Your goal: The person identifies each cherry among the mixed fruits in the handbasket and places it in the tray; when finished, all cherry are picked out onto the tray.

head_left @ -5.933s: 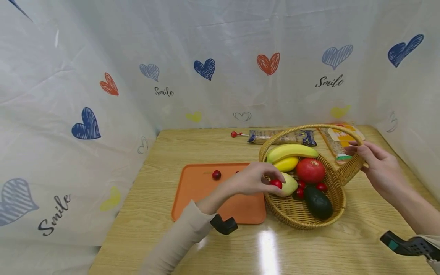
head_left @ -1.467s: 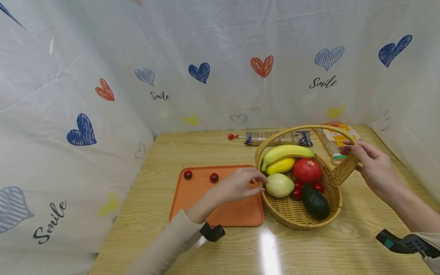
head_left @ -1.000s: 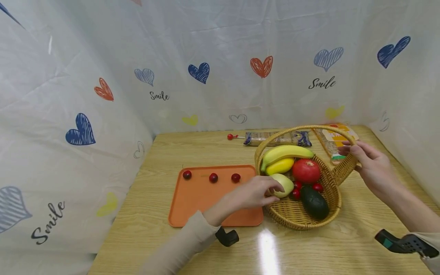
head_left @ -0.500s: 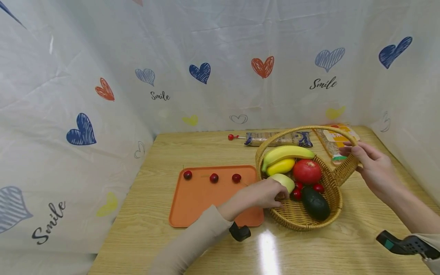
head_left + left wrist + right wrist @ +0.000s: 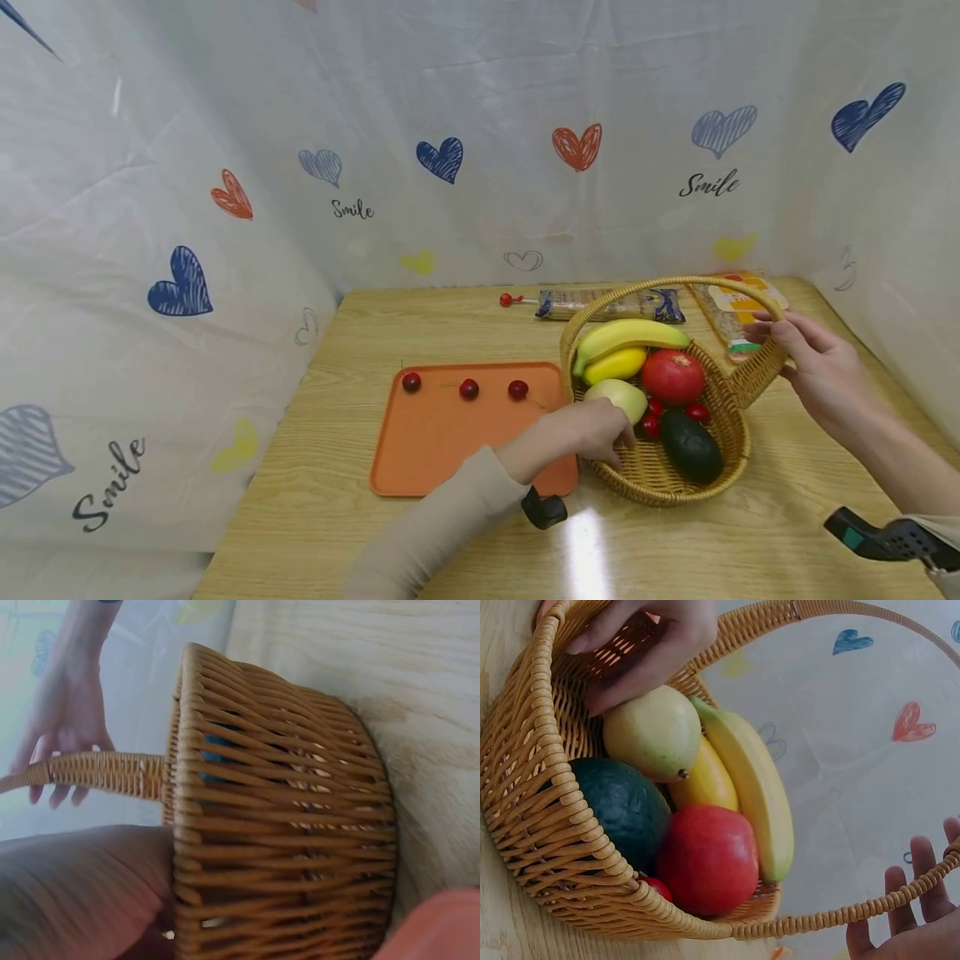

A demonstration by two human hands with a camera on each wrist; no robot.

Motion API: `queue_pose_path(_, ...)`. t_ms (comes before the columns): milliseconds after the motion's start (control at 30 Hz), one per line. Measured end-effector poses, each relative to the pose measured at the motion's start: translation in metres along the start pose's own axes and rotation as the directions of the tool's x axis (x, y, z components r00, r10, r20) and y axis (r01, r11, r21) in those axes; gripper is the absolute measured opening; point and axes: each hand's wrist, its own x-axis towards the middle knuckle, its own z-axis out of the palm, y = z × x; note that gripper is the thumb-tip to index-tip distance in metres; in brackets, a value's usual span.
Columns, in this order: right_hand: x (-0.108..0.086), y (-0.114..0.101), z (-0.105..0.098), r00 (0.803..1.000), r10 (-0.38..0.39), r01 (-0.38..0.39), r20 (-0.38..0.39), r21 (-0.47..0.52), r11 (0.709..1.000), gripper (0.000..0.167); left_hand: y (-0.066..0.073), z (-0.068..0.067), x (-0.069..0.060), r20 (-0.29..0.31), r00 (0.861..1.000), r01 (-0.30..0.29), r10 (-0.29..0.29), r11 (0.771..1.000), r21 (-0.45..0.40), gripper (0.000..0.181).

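Head view: left hand (image 5: pixel 596 427) inside the basket (image 5: pixel 651 471), beside the pale fruit (image 5: pixel 617 395); right hand (image 5: pixel 821 360) at the handle (image 5: pixel 757 375).
I see left thumb and fingers spread apart, right ones pinching the handle; the basket sits on the table (image 5: pixel 442 325), just beside the tray (image 5: pixel 442 437).

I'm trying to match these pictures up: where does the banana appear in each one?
Head view: the banana lies along the far side of the basket, right of the picture's centre.
Left wrist view: not visible; the basket's woven side fills the middle.
Right wrist view: right of centre, running roughly up and down.
Shared landmark: the basket's arched handle, with the right hand on it.
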Motion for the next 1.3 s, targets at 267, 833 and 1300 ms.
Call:
queue_pose_path(267, -0.002, 0.001, -0.001, 1.000, 0.015, -0.015, 0.007, 0.016, 1.000, 0.024, 0.008, 0.001, 0.006, 0.084, 0.994, 0.060, -0.064, 0.997, 0.050, 0.029)
queue_pose_path(833, 0.000, 0.001, -0.001, 1.000, 0.005, -0.006, 0.018, 0.048, 0.999, 0.024, 0.015, 0.007, 0.019, 0.143, 0.986, 0.072, -0.085, 0.993, 0.094, 0.015)
queue_pose_path(1300, 0.000, 0.001, 0.000, 1.000, 0.002, -0.002, -0.006, 0.005, 1.000, 0.024, 0.022, 0.016, 0.030, 0.052, 0.997, -0.064, 0.063, 0.998, 0.011, 0.033)
